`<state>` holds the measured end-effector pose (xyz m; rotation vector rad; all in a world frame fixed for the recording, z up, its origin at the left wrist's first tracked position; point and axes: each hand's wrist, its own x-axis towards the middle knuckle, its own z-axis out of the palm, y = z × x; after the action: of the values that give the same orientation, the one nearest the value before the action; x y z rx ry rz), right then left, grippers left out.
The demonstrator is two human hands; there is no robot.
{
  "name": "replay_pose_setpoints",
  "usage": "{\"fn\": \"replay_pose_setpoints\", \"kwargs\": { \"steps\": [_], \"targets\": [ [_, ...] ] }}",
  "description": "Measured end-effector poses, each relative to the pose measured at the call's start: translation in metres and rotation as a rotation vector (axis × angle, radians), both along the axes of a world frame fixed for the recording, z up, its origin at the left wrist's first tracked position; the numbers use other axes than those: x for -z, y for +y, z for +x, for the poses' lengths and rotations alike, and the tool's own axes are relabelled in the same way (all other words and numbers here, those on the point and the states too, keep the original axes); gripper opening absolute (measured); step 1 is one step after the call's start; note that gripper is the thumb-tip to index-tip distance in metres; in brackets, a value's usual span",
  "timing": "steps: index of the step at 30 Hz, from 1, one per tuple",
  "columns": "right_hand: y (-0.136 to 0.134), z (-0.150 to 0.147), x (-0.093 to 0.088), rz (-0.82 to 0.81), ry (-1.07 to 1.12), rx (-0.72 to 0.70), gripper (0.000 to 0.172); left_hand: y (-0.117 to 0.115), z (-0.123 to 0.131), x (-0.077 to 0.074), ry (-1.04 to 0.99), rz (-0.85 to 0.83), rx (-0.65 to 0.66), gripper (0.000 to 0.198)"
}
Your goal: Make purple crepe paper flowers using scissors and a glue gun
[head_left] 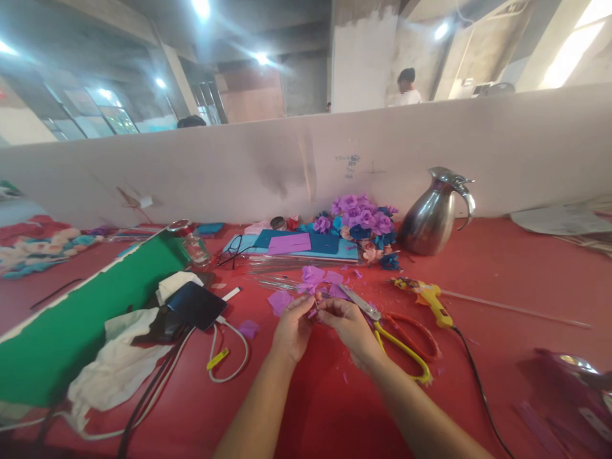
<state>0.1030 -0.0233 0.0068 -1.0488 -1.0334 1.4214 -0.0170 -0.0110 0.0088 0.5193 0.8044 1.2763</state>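
Low over the red table, my left hand (295, 323) and my right hand (348, 325) meet, fingertips pinched together. Between them shows a small purple paper piece (312, 312) with a thin, pale stick-like bit; its details are too small to make out. Loose purple paper petals (313, 275) lie just beyond my fingers. Beside my right hand rest large scissors (375, 313), blades apart, with one yellow and one red handle. Farther right lies a yellow hot glue gun (436, 305), its tip covered in residue.
Purple, blue and pink paper flowers (358, 217) are heaped at the back by a steel jug (430, 213). Blue and purple paper sheets (289, 243) lie left of them, with eyeglasses (234, 250). A phone (197, 305), white cable and green board (105, 306) occupy the left.
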Motion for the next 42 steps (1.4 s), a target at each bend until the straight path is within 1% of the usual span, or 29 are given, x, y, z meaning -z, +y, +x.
{"fn": "replay_pose_setpoints", "kwargs": {
  "steps": [6, 11, 13, 17, 19, 21, 28, 32, 36, 39, 42],
  "targets": [
    [-0.0007, -0.0004, -0.0048, -0.045, 0.023, 0.009, 0.016, 0.0001, -0.0003, 0.0009, 0.043, 0.043, 0.008, 0.016],
    [-0.0015, -0.001, -0.0053, -0.072, 0.032, 0.008, 0.015, -0.0001, -0.0011, 0.004, 0.067, 0.037, 0.008, 0.016],
    [-0.0011, -0.0007, -0.005, -0.047, 0.013, 0.041, 0.016, -0.0001, -0.0005, 0.0045, 0.075, 0.038, -0.013, 0.017],
    [0.0004, 0.0008, -0.0039, 0.072, -0.031, 0.158, 0.016, 0.0002, 0.0013, 0.0028, 0.085, 0.003, -0.07, 0.022],
    [0.0007, 0.0014, -0.0035, 0.115, -0.033, 0.197, 0.017, 0.0002, 0.002, 0.0015, 0.091, -0.005, -0.073, 0.025],
    [0.0004, 0.0017, -0.0035, 0.125, -0.029, 0.208, 0.018, -0.0002, 0.0024, 0.0009, 0.102, 0.004, -0.062, 0.026],
    [0.0007, 0.001, -0.0032, 0.114, -0.034, 0.196, 0.022, -0.0014, 0.0033, 0.0005, 0.18, 0.017, -0.113, 0.028],
    [0.002, 0.001, -0.004, 0.107, -0.059, 0.183, 0.02, 0.0009, 0.0028, -0.0013, 0.185, -0.006, -0.159, 0.028],
    [0.002, 0.0007, -0.0046, 0.105, -0.064, 0.15, 0.02, 0.0035, 0.0015, 0.0007, 0.178, -0.003, -0.165, 0.027],
    [0.001, 0.0004, -0.0044, 0.084, -0.082, 0.131, 0.02, 0.0044, 0.0003, 0.0008, 0.155, -0.011, -0.216, 0.025],
    [0.0004, -0.0003, -0.003, 0.091, -0.13, 0.112, 0.018, 0.0041, -0.0003, -0.0021, 0.144, 0.002, -0.276, 0.024]
  ]
}}
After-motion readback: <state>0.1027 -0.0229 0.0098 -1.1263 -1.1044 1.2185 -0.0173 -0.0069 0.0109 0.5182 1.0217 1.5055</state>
